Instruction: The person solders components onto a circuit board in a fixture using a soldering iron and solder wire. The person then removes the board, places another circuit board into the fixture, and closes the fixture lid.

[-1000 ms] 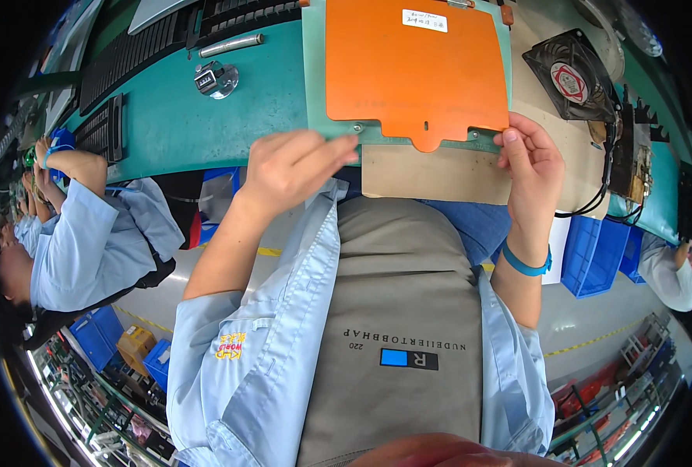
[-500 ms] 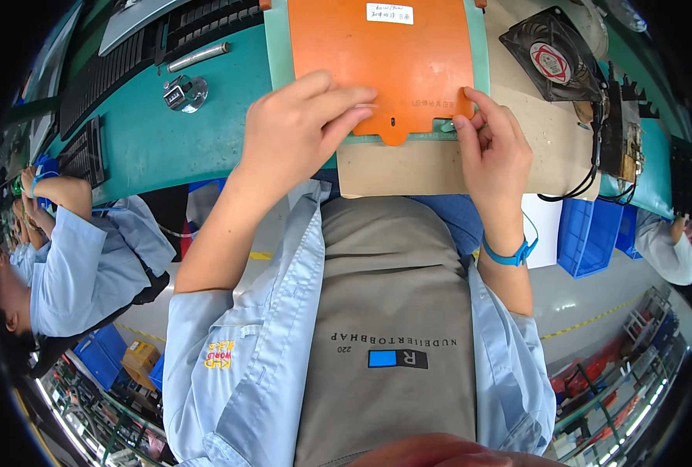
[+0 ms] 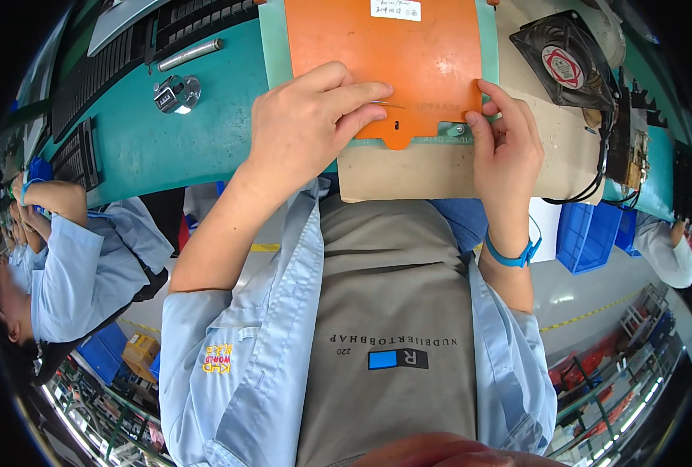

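Observation:
An orange plate (image 3: 377, 58) with a tab at its near edge lies on a pale green board (image 3: 278, 47). My left hand (image 3: 307, 124) is over the plate's near left part, thumb and forefinger pinched on a thin strip (image 3: 393, 104) that pokes out past the fingertips. What kind of thing the strip is I cannot make out. At the plate's near right corner my right hand (image 3: 505, 136) is closed, its thumb and forefinger on the edge, the other fingers curled. A small metal part (image 3: 456, 130) shows in a notch beside the right thumb.
Beneath the board is a tan sheet (image 3: 416, 177) on the green bench (image 3: 143, 144). To the right stand a black fan (image 3: 561, 66) with cables. A tally counter (image 3: 177, 95) and a metal rod (image 3: 190, 54) lie on the left. A co-worker (image 3: 89, 249) sits at the left.
The strip at my left fingertips now points further right across the plate. My right hand, still at the plate's corner, appears slightly further right, as the whole view has shifted a little.

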A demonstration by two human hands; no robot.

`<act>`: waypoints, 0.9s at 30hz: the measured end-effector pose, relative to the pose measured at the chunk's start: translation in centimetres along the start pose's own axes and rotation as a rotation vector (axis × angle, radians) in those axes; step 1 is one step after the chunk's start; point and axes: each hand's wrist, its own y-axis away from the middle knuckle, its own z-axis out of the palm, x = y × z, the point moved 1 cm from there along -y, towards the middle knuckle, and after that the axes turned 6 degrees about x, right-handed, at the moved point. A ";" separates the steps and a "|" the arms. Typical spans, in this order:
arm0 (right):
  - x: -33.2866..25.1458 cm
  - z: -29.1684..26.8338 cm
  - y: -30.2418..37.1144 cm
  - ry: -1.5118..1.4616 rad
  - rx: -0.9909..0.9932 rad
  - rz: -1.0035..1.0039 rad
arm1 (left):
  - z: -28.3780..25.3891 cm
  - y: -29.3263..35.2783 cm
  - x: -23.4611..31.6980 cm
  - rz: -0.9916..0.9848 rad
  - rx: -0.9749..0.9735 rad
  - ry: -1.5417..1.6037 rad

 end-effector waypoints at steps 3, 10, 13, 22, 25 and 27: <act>-0.1 0.1 -0.1 0.015 -0.015 0.006 | 0.1 0.1 -0.1 -0.002 0.009 0.007; 0.0 0.1 -0.1 0.042 -0.038 0.017 | 0.3 0.0 0.1 0.001 0.038 0.032; 0.3 0.4 0.0 0.057 -0.010 -0.021 | 0.4 0.1 0.1 -0.006 0.044 0.019; 0.4 -0.1 0.3 0.008 0.003 -0.060 | -0.9 0.2 -0.4 -0.077 0.070 0.066; -0.1 -0.8 0.7 -0.030 -0.042 0.087 | -2.1 0.4 -1.5 -0.248 0.190 0.155; -0.3 -0.8 0.8 -0.058 -0.052 0.104 | -2.3 1.0 -1.1 -0.284 0.182 0.127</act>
